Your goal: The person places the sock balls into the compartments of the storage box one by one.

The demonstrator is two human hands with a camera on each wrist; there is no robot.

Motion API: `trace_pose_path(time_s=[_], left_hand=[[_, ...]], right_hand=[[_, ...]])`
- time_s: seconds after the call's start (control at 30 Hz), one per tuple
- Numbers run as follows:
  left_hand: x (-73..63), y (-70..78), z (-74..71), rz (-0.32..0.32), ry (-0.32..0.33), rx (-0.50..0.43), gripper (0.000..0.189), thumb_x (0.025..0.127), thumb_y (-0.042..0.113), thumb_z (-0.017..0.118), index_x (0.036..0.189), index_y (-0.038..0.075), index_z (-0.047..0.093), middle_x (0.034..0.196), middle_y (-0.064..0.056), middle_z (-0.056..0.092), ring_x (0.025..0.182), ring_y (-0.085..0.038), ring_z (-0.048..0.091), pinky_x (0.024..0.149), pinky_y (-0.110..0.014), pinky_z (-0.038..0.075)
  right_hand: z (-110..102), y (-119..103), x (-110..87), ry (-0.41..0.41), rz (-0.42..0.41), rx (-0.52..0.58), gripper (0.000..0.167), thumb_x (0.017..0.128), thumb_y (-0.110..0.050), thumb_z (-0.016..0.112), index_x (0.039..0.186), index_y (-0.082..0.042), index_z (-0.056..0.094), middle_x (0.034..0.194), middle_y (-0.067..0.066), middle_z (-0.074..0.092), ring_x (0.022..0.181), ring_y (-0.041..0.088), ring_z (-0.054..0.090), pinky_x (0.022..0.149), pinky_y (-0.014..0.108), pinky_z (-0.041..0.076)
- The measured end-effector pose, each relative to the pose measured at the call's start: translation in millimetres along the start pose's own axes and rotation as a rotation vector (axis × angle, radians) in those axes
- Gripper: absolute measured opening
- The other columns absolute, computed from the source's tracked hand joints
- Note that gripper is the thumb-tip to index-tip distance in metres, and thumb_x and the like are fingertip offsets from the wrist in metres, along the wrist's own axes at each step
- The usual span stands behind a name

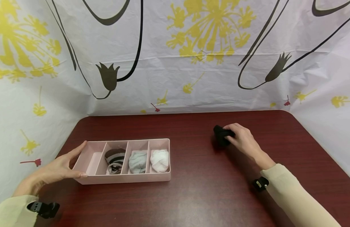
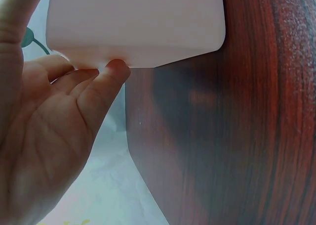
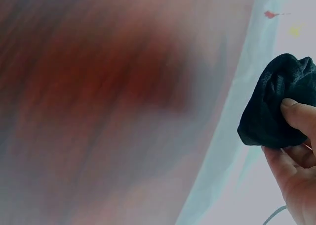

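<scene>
A long pale pink divided box (image 1: pixel 126 179) stands on the left part of the table. My left hand (image 1: pixel 54 170) grips its left end, thumb at the front corner and a finger at the back corner. In the left wrist view, fingertips press against the box's end wall (image 2: pixel 138 22). The leftmost compartment is bare; the others hold a striped cloth bundle (image 1: pixel 116 157), a grey one (image 1: pixel 138 162) and a white one (image 1: pixel 160 160). On the right, my right hand (image 1: pixel 244 142) pinches a black bundle of cloth (image 3: pixel 269 106) between thumb and fingers, close over the table.
The dark red wooden table (image 1: pixel 192 195) has rounded far corners. A white sheet (image 1: pixel 152 78) with yellow and grey flower prints hangs behind it and along both sides. Each wrist wears a black strapped device, such as the right wrist device (image 1: pixel 260 183).
</scene>
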State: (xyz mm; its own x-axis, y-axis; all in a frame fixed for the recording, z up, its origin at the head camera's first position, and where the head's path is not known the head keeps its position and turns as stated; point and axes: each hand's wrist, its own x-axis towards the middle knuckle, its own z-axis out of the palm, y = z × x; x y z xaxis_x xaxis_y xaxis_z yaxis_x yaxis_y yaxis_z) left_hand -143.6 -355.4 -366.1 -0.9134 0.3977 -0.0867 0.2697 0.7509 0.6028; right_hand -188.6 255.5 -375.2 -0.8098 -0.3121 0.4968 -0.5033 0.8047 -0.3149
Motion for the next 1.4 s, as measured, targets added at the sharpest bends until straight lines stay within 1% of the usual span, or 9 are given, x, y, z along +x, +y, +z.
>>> trace_pose_path(time_s=[0.23,0.53,0.7,0.8,0.97,1.1,1.4], left_hand=[[-0.3,-0.2,0.0,-0.006,0.0,-0.002,0.104,0.076,0.022,0.076,0.153,0.025,0.005,0.148,-0.028,0.027,0.108,0.021,0.024,0.08,-0.01,0.035],[-1.0,0.1,0.4,-0.007,-0.001,-0.009,0.104,0.077,0.022,0.076,0.153,0.025,0.005,0.148,-0.028,0.028,0.107,0.02,0.025,0.08,-0.01,0.034],[-1.5,0.1,0.8,-0.011,-0.003,-0.014,0.103,0.077,0.023,0.075,0.152,0.028,0.005,0.148,-0.027,0.027,0.111,0.022,0.022,0.081,-0.007,0.031],[-1.4,0.0,0.6,-0.012,-0.004,-0.016,0.104,0.077,0.023,0.075,0.152,0.028,0.005,0.148,-0.027,0.027,0.111,0.022,0.022,0.082,-0.007,0.03],[-1.1,0.4,-0.2,-0.016,-0.006,-0.005,0.104,0.077,0.024,0.076,0.152,0.028,0.004,0.148,-0.028,0.027,0.11,0.021,0.023,0.081,-0.01,0.033],[-1.0,0.9,-0.1,-0.01,-0.005,-0.014,0.105,0.077,0.023,0.076,0.153,0.027,0.004,0.148,-0.028,0.027,0.108,0.021,0.024,0.081,-0.01,0.034],[-1.2,0.7,1.0,-0.001,-0.002,-0.042,0.105,0.076,0.024,0.076,0.152,0.029,0.003,0.15,-0.027,0.023,0.113,0.024,0.019,0.083,-0.004,0.028]], right_hand=[[0.6,-22.6,12.3,-0.003,-0.007,0.062,0.028,0.078,0.006,0.07,0.104,-0.002,0.065,0.102,0.012,0.064,0.09,0.025,0.061,0.071,0.041,0.05],[6.7,-56.3,29.4,0.009,-0.067,0.123,0.028,0.077,0.003,0.072,0.103,-0.006,0.066,0.102,0.007,0.065,0.089,0.02,0.061,0.069,0.037,0.05],[12.2,-73.7,39.6,0.006,-0.11,0.151,0.028,0.076,0.001,0.074,0.102,-0.007,0.066,0.103,0.006,0.065,0.093,0.019,0.061,0.074,0.037,0.05],[15.9,-82.4,45.6,0.002,-0.131,0.163,0.029,0.076,0.001,0.074,0.102,-0.007,0.066,0.104,0.006,0.065,0.095,0.018,0.061,0.077,0.036,0.05],[21.7,-98.2,55.0,0.003,-0.171,0.188,0.029,0.076,0.002,0.074,0.102,-0.008,0.066,0.105,0.007,0.065,0.095,0.019,0.061,0.076,0.036,0.05],[26.2,-112.1,62.3,0.005,-0.206,0.217,0.028,0.077,0.001,0.074,0.102,-0.007,0.066,0.105,0.007,0.065,0.095,0.019,0.061,0.074,0.035,0.049],[37.1,-137.3,75.1,0.001,-0.248,0.255,0.024,0.079,-0.002,0.073,0.102,-0.006,0.066,0.104,0.007,0.065,0.093,0.017,0.06,0.072,0.032,0.048]])
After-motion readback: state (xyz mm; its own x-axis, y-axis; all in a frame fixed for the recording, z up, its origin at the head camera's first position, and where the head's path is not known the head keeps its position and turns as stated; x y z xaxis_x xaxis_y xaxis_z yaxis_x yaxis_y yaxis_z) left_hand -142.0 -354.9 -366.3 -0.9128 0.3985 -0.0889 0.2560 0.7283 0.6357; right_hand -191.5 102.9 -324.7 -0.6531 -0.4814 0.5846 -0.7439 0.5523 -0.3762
